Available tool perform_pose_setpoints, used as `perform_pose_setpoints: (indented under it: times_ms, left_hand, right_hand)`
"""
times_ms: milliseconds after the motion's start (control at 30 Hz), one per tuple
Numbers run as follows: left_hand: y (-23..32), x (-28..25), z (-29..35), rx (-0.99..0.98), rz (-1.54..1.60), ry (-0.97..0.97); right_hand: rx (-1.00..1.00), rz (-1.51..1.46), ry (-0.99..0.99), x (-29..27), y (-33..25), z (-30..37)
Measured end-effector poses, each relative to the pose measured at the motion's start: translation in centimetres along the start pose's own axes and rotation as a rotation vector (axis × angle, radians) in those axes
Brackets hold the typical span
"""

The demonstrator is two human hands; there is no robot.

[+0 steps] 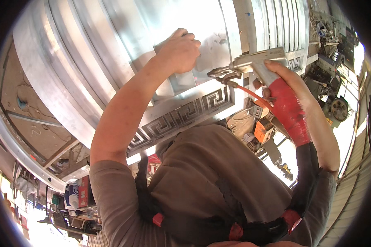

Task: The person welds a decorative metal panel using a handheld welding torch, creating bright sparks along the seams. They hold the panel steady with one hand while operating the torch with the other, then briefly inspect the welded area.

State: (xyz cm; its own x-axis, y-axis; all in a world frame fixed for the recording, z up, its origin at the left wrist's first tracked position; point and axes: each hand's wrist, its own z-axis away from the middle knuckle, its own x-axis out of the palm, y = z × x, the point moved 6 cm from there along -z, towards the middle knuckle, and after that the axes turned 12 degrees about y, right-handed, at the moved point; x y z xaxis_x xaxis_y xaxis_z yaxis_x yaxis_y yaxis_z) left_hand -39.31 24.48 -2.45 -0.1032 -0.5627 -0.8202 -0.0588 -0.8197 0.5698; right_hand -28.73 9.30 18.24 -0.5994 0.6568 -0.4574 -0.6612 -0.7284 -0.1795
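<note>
Tool (255,61) in right hand (286,74), slim tip (212,74) over the ribbed metal panel (90,53).
Nearest: black-wrapped cable (307,173) crosses the shirt (214,164); probably drags on the wrist. Fretwork strip (185,116) lines the panel's near edge; cutouts could snag. Tool sits right of centre, right hand wrapped round its handle; looks rigid, fairly heavy, best held by the grip, off the tip and orange hose (254,96). Can't tell if tip touches. Left hand (179,51) is farther in, left of tip, fingers curled fist-like; can't tell if they pinch anything. Panel looks stiff, slick, maybe sharp-edged. Ribs crowd the left; smooth face far of the tip gives more room.
</note>
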Motion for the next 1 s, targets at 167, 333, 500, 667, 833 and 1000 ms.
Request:
perform_pose_setpoints:
  times_ms: [167,333,500,667,833,1000]
  left_hand:
    - [-0.1,-1.0,1.2,0.063,0.067,0.175]
    - [-1.1,-2.9,6.8,0.079,0.010,0.308]
    - [-1.6,-2.5,10.4,0.068,-0.064,0.203]
    - [-1.4,-1.7,9.3,0.018,-0.078,0.162]
    - [-1.6,-1.3,8.3,-0.021,-0.013,0.095]
    - [-2.0,-1.2,8.1,-0.042,0.040,0.096]
  right_hand:
    - [0.029,-0.093,-0.022,-1.5,1.6,-0.2]
    - [0.021,-0.060,-0.075,0.4,3.3,0.0]
    - [0.036,-0.018,-0.207,3.7,3.9,0.0]
    - [0.039,0.022,-0.208,5.5,3.7,0.2]
    - [0.081,0.021,-0.197,6.8,3.6,-0.3]
    - [0.117,0.020,-0.203,7.8,3.3,-0.7]
